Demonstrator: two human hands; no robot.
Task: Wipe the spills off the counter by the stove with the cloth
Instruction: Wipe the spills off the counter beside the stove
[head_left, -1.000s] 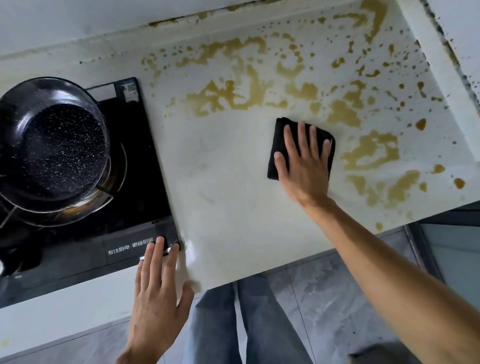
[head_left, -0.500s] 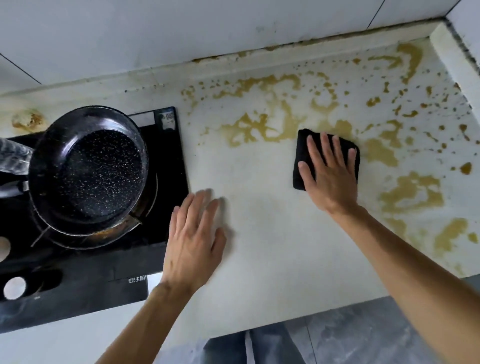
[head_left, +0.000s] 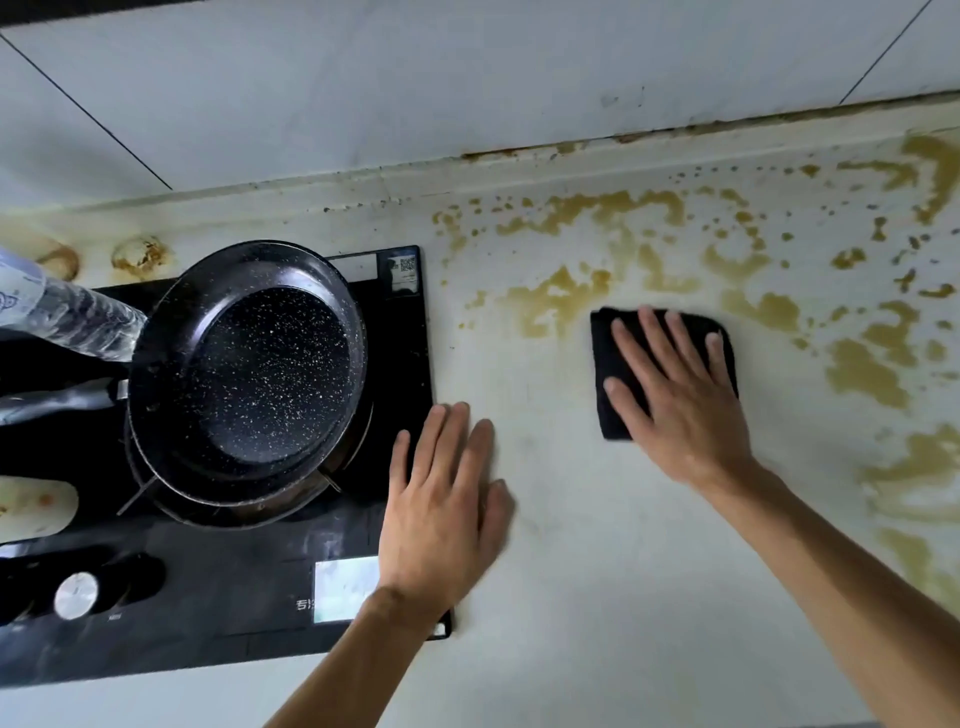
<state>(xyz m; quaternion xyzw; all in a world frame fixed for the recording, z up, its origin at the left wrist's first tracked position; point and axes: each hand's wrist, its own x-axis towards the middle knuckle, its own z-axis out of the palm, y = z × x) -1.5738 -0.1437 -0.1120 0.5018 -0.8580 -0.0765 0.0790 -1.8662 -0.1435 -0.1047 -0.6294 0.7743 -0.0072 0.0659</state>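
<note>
Fingers (head_left: 641, 343) spread flat, cloth (head_left: 610, 415) underneath

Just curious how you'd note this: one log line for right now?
right hand: flat on cloth | left hand: flat on counter | spills: unwiped

pan (head_left: 249, 374) on stove (head_left: 405, 364) | cloth (head_left: 613, 364) right, on counter (head_left: 597, 545)
</note>
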